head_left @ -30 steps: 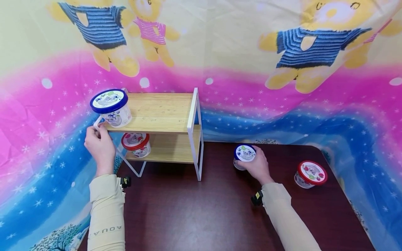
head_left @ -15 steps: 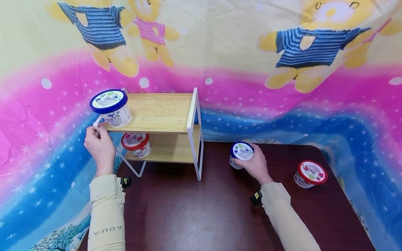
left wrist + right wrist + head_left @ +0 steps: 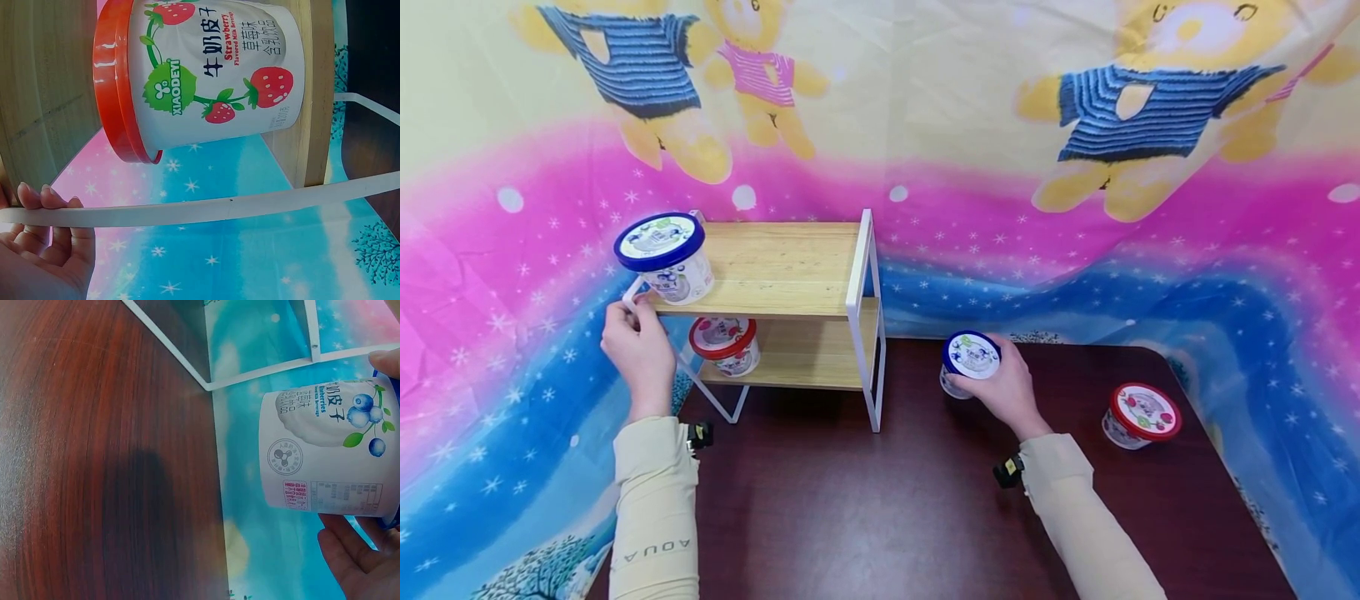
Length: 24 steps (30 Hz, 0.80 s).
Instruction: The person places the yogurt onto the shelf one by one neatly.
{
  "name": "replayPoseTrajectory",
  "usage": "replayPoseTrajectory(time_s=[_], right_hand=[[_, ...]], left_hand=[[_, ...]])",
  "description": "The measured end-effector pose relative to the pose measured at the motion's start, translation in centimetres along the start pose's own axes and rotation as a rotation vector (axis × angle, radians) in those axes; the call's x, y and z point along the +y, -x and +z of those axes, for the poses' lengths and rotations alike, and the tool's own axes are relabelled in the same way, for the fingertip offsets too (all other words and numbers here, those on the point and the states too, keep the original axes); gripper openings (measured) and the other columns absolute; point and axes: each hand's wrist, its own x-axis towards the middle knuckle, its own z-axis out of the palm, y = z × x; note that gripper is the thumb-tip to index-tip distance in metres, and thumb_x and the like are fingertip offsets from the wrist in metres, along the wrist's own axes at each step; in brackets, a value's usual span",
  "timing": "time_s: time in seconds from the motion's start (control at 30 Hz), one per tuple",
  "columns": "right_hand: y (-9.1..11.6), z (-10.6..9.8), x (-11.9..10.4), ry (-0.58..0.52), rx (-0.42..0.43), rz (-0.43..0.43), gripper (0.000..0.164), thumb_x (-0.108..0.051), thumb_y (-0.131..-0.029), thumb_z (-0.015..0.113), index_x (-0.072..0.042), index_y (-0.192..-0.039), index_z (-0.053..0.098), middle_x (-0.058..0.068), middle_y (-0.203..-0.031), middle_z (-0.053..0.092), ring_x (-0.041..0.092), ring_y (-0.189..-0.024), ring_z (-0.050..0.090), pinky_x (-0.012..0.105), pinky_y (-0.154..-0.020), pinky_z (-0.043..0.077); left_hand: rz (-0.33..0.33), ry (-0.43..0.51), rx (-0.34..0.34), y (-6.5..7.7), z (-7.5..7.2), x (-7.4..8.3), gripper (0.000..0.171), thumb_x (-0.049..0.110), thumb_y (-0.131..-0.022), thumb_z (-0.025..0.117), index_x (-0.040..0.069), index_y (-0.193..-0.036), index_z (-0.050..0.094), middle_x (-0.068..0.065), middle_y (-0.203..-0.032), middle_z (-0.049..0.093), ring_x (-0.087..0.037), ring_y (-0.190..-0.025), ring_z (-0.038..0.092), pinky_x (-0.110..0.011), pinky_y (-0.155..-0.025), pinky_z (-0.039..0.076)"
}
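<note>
My right hand [image 3: 1009,385] grips a blueberry milk drink tub [image 3: 958,385] with a blue lid. In the right wrist view this tub [image 3: 325,447] hangs above the dark table, with fingers on both sides near its lid. At the shelf's left side, my left hand [image 3: 642,350] holds the white metal frame [image 3: 187,211], its fingers curled round the bar in the left wrist view. Just above that hand, another blue-lidded tub [image 3: 679,277] stands on the top board. A red-lidded strawberry tub [image 3: 737,357] sits on the lower board.
The two-tier shelf [image 3: 775,262] with wooden boards stands at the back left of the dark table [image 3: 850,508]. A second red-lidded tub [image 3: 1126,432] stands on the table at the right. Behind everything hangs a printed cloth [image 3: 955,208] with bears.
My right hand has lifted the blue-lidded tub and carried it a little to the left. The left hand and the other tubs have stayed where they were.
</note>
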Motion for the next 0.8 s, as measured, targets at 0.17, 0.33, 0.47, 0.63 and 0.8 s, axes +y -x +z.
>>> replayPoseTrajectory(time_s=[0.17,0.33,0.47,0.63,0.8], right_hand=[[0.1,0.1,-0.4,0.006,0.004,-0.007,0.104,-0.051,-0.067,0.093,-0.008,-0.146,0.042,0.015,-0.132,0.054,0.033,-0.116,0.052,0.058,-0.096,0.045],[0.1,0.3,-0.7,0.015,0.017,-0.031,0.102,-0.051,-0.066,0.094,-0.007,-0.143,0.044,0.015,-0.129,0.055,0.033,-0.113,0.053,0.056,-0.095,0.045],[0.2,0.3,-1.3,0.006,0.013,-0.038,0.101,-0.053,-0.065,0.094,-0.01,-0.142,0.045,0.011,-0.128,0.056,0.031,-0.113,0.053,0.056,-0.093,0.047],[0.4,0.2,-2.0,-0.006,0.016,-0.064,0.101,-0.054,-0.065,0.094,-0.01,-0.142,0.046,0.01,-0.127,0.056,0.03,-0.113,0.053,0.056,-0.092,0.048],[0.5,0.1,-2.6,-0.017,0.024,-0.085,0.099,-0.053,-0.064,0.094,-0.011,-0.14,0.047,0.009,-0.126,0.057,0.028,-0.113,0.054,0.055,-0.091,0.048]], left_hand=[[0.011,-0.008,0.015,0.0,0.0,0.1,0.027,0.039,-0.107,0.047,0.02,-0.088,0.05,0.003,-0.072,0.052,-0.008,-0.062,0.049,-0.023,-0.053,0.035],[0.019,-0.022,0.033,0.1,0.0,0.1,0.027,0.037,-0.107,0.049,0.02,-0.085,0.049,0.006,-0.069,0.051,-0.006,-0.06,0.049,-0.022,-0.052,0.034],[0.01,-0.022,0.027,0.1,0.0,0.2,0.026,0.038,-0.107,0.047,0.021,-0.087,0.049,0.005,-0.071,0.051,-0.007,-0.061,0.049,-0.022,-0.053,0.034],[0.006,-0.022,0.02,0.1,0.0,0.1,0.025,0.038,-0.107,0.046,0.022,-0.088,0.05,0.001,-0.073,0.052,-0.009,-0.062,0.048,-0.024,-0.054,0.034],[0.007,-0.014,0.017,0.0,0.0,0.0,0.025,0.038,-0.107,0.046,0.022,-0.089,0.05,0.001,-0.073,0.052,-0.009,-0.063,0.049,-0.024,-0.054,0.034]])
